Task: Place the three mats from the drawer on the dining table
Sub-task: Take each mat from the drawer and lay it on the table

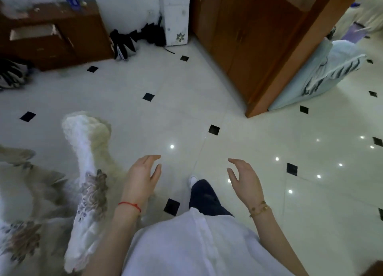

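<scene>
Brown wood is being shown at the far left, where a low cabinet (56, 35) is standing with one drawer (34, 32) pulled open; no mats are being shown inside it, though that area is blurred. Nearer the camera, cloth-covered furniture (87, 172) with a floral pattern is being passed just beside the left hand (143, 176). Both hands are being held out in front of the body, fingers loosely spread, and nothing is being gripped by the left hand or the right hand (244, 180). The glossy tiled floor (186, 101) is being crossed, one dark trouser leg and a white shoe being visible between the hands. At the right, a wooden partition (269, 57) is being approached. No mats and no dining table are being shown, so their position cannot be told. As a judgement, the task is at the fetching stage. A slip could be caused by the polished tiles, and a collision by the partition's corner.
</scene>
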Motion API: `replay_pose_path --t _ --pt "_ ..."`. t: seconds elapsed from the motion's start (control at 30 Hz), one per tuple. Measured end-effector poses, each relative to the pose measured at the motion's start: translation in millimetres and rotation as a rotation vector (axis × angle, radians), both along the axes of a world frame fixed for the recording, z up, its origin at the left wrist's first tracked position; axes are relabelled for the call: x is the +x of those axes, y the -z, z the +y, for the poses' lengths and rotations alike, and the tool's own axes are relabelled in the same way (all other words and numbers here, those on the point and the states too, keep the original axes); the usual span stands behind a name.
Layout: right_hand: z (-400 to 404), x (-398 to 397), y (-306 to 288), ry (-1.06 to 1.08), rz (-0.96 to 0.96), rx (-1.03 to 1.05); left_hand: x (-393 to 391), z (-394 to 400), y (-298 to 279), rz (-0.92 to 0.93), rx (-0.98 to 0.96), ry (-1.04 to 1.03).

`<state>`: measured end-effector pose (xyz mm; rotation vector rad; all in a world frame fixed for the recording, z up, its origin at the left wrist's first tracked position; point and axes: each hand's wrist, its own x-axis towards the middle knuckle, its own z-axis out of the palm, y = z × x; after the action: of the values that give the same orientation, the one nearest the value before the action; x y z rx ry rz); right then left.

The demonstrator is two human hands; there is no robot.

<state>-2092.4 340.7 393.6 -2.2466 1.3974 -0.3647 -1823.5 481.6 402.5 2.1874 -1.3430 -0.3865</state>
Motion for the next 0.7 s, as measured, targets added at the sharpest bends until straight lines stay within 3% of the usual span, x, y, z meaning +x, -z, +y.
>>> replay_pose_path --t 0.3,0.5,0.7 --pt "-278.2 178.8 -40.9 -0.268 0.019 -0.125 124.1 -181.9 -24.6 -0.039 -0.045 -0.297" --pt "-355.3 309.2 -21.9 -0.479 0.009 -0.072 208.8 -225.4 -4.0 0.036 0.035 -0.534" --pt "-413.7 447.9 3.2 -0.608 0.009 -0.006 326.9 -279.4 9.0 0.02 0.036 -0.632"
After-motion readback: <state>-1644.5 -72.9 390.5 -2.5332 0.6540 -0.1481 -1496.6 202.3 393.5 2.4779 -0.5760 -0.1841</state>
